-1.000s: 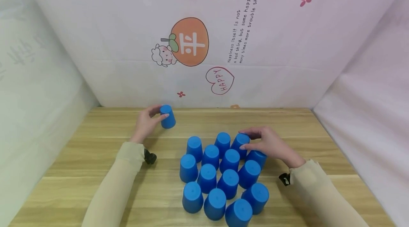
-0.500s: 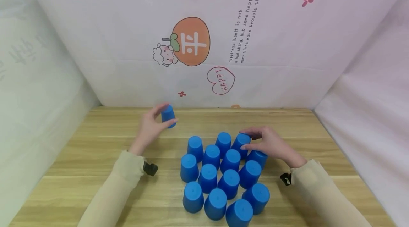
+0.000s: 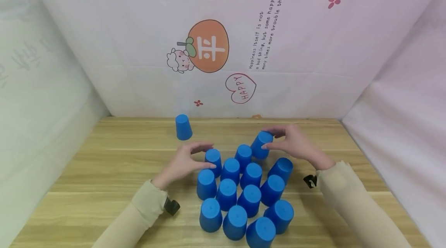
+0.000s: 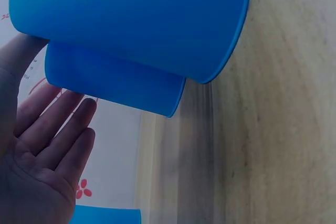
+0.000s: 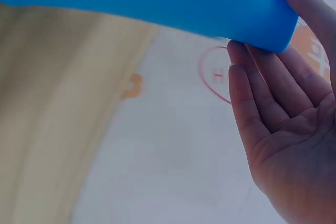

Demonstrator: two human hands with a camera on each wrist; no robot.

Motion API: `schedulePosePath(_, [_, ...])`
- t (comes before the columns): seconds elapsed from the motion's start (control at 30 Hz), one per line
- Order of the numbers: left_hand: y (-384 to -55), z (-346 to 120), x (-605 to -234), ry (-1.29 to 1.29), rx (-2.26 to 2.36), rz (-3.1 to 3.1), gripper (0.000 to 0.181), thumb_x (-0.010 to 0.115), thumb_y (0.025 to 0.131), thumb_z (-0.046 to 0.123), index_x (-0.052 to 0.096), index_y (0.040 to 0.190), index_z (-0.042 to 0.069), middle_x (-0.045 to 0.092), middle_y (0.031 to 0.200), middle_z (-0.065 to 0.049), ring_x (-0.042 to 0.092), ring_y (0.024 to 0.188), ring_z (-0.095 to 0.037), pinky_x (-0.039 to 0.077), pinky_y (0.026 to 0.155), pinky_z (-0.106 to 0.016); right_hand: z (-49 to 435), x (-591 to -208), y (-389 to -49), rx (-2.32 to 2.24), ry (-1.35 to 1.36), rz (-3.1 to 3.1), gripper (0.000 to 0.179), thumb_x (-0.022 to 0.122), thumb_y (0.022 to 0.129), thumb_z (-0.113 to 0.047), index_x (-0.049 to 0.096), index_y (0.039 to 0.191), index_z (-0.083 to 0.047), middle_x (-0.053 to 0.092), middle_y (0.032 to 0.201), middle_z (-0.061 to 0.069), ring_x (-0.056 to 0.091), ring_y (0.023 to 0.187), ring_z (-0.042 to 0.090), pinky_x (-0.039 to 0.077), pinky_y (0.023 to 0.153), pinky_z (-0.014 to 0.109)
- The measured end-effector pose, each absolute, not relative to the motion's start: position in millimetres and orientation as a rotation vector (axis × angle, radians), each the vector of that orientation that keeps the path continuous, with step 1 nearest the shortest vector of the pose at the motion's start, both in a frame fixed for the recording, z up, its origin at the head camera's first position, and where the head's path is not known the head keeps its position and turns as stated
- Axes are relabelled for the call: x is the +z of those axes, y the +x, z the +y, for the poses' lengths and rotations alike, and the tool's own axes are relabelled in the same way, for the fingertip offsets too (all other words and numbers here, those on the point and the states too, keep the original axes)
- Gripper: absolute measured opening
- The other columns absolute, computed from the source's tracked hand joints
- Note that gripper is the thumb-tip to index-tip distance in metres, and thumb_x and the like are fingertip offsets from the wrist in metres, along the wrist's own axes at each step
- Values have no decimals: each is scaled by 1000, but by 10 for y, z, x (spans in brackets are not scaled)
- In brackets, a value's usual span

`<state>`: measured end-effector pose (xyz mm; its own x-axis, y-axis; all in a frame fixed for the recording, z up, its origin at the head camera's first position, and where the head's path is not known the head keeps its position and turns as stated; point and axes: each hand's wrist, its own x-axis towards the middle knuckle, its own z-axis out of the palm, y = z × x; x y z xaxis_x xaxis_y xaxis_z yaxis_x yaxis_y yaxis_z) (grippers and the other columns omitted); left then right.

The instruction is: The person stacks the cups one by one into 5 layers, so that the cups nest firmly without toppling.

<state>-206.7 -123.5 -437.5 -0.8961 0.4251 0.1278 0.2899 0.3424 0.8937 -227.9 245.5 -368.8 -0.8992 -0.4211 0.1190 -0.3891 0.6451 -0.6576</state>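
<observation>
In the head view my right hand pinches a blue cup between thumb and fingers, at the back right of a group of upside-down blue cups. The right wrist view shows that cup tilted, with the thumb and fingers on its narrow end. My left hand spreads thumb and fingers around another blue cup at the group's back left corner. Its fingers look nearly straight beside the cup in the left wrist view, and a nearer cup hides part of the thumb.
A lone blue cup stands upside down near the back edge of the wooden table. Several more cups stand close together in front of both hands. A printed white cloth hangs behind, with white cloth on both sides.
My left hand has let go of the lone cup at the back and moved right and nearer to the group. My right hand has drawn its cup backward, away from the group.
</observation>
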Motion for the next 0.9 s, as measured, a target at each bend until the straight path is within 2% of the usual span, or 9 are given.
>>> schedulePosePath(0.23, [-2080,-1216,-4420,640,1570,2476,52,85,84,41,69,130,23,67,127,7,61,122,-22,47,102,-57,2301,-3369,-2486,-1147,-626,2838,57,84,85,-42,68,132,-14,69,122,4,64,112,28,54,92,53])
schedulePosePath(0.5, [-2079,-1214,-4428,603,1545,2509,50,85,83,44,70,128,26,68,124,7,61,121,-22,47,102,-56,1976,-3151,-2763,-1187,-635,2885,57,86,83,-44,69,130,-17,70,117,1,64,109,25,55,90,50])
schedulePosePath(0.63, [-2077,-1218,-4430,579,1543,2510,51,85,83,44,70,127,26,69,124,7,62,121,-23,47,101,-57,1791,-3103,-2899,-1206,-648,2875,58,86,82,-44,69,131,-18,70,117,0,66,106,23,57,87,47])
schedulePosePath(0.9, [-2079,-1216,-4419,573,1538,2507,52,85,83,46,70,128,25,69,124,5,63,120,-24,49,101,-54,1442,-3166,-3219,-1248,-736,2820,56,86,84,-37,68,132,-11,71,118,5,68,103,21,56,91,42])
